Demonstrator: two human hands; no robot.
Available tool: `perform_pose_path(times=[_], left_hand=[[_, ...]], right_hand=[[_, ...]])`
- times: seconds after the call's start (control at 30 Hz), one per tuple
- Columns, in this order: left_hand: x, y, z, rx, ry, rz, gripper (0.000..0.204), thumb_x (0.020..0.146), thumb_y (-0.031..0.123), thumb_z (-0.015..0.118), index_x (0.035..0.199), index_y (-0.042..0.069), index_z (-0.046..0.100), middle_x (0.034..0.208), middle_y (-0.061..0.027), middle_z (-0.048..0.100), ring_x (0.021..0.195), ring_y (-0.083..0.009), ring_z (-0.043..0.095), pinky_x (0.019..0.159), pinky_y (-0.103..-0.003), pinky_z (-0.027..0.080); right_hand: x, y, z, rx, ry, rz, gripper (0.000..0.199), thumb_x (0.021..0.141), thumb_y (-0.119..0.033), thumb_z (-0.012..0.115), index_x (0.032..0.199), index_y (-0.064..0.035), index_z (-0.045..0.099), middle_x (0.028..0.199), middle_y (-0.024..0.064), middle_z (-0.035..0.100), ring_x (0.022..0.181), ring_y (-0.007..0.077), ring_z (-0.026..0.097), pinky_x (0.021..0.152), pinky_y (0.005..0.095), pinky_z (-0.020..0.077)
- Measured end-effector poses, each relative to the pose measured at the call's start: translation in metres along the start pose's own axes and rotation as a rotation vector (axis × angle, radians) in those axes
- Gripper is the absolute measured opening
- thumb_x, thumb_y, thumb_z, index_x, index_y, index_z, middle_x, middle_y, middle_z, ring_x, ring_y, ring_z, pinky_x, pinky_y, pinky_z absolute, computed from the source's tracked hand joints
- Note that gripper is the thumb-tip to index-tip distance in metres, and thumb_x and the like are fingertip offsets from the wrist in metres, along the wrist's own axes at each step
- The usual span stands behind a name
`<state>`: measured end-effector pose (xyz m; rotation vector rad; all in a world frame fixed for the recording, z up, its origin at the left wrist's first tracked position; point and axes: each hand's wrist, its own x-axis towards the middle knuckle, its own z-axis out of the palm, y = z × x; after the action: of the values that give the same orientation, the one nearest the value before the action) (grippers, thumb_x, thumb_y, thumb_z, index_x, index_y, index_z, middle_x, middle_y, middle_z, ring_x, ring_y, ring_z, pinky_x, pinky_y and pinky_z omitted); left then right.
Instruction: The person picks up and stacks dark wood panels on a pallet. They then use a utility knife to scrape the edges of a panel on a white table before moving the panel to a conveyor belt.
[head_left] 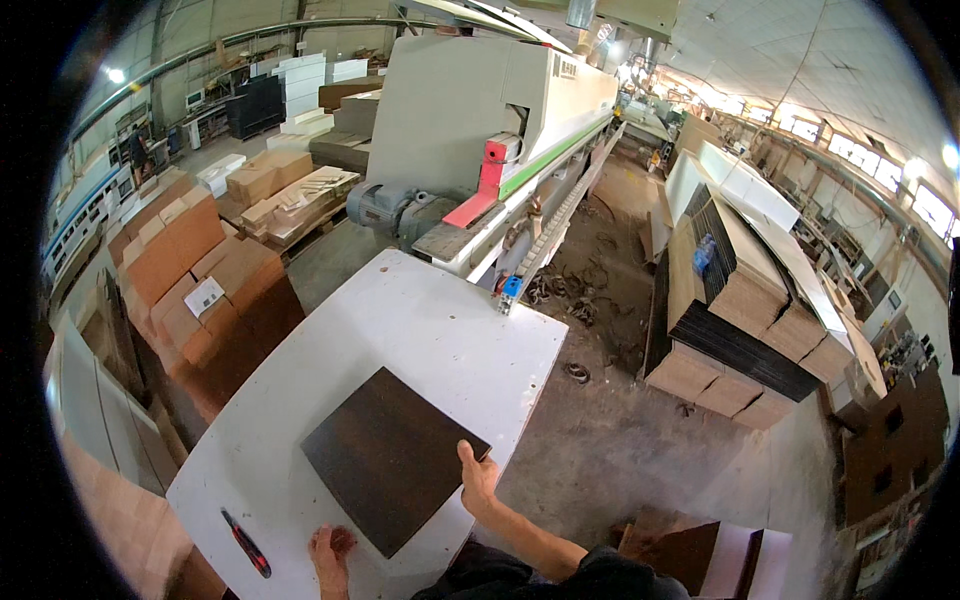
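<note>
A dark brown rectangular board [385,460] lies over a white tabletop [330,340]. My right hand [478,482] grips its right corner, thumb on top and the other fingers hidden beneath the edge. My left hand [328,562] is low over the table, just left of the board's near corner and apart from it. Its fingers are blurred, so their pose is unclear. Farther left on the white surface rests a red and black utility knife [246,543].
Beyond the table stands a long beige machine [450,110] with a grey motor [378,205] and a green-edged rail. Brown cartons [185,260] are piled at left. Stacked panels [740,300] stand at right; dark scraps litter the floor between. More boards [715,555] lie near my right side.
</note>
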<state>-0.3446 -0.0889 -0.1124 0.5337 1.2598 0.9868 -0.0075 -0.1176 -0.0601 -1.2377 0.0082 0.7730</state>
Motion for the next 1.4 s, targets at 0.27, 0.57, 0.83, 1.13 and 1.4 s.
perform_pose_path(times=[0.27,0.57,0.83,1.13,1.4], left_hand=[[0.023,0.008,0.035,-0.190,-0.038,-0.149,0.056,0.100,0.048,0.051,0.124,-0.002,0.053,0.120,-0.0166,0.061,0.114,-0.0297,0.058,0.099,-0.046,0.045],[0.034,-0.011,0.074,-0.239,-0.106,-0.115,0.056,0.103,0.033,0.048,0.140,-0.008,0.039,0.141,-0.0242,0.048,0.130,-0.0389,0.047,0.108,-0.051,0.039],[-0.003,-0.025,0.045,0.466,-0.228,0.234,0.057,0.105,0.035,0.040,0.136,-0.013,0.046,0.140,-0.0252,0.051,0.127,-0.0396,0.051,0.108,-0.046,0.041],[-0.075,-0.030,0.034,-0.163,-0.045,-0.135,0.060,0.108,0.035,0.038,0.144,-0.014,0.035,0.153,-0.0212,0.038,0.138,-0.0366,0.039,0.115,-0.047,0.032],[-0.195,-0.019,-0.022,-0.112,0.144,0.219,0.059,0.095,0.017,0.066,0.141,-0.008,0.039,0.138,-0.0200,0.050,0.122,-0.0296,0.051,0.106,-0.041,0.042]], right_hand=[[0.002,0.032,-0.029,-0.136,-0.077,0.195,0.052,0.084,-0.043,0.080,0.109,0.0003,0.066,0.097,0.0014,0.062,0.082,0.0114,0.052,0.068,0.0299,0.0437],[0.044,0.056,-0.042,-0.249,-0.149,0.349,0.052,0.088,-0.038,0.077,0.116,0.0046,0.063,0.105,0.0082,0.065,0.088,0.0155,0.058,0.076,0.0313,0.0497],[0.046,0.044,-0.037,-0.343,-0.316,0.292,0.060,0.090,-0.032,0.076,0.132,0.0032,0.053,0.103,0.0086,0.065,0.090,0.0158,0.058,0.079,0.0301,0.0496],[-0.004,0.022,-0.076,-0.349,-0.454,-0.017,0.055,0.092,-0.021,0.072,0.139,-0.0040,0.051,0.095,0.0057,0.066,0.080,0.0123,0.060,0.069,0.0269,0.0504],[-0.144,0.021,-0.145,-0.285,-0.360,0.201,0.032,0.097,-0.011,0.062,0.128,-0.0012,0.062,0.106,0.0077,0.065,0.090,0.0195,0.063,0.080,0.0356,0.0542]])
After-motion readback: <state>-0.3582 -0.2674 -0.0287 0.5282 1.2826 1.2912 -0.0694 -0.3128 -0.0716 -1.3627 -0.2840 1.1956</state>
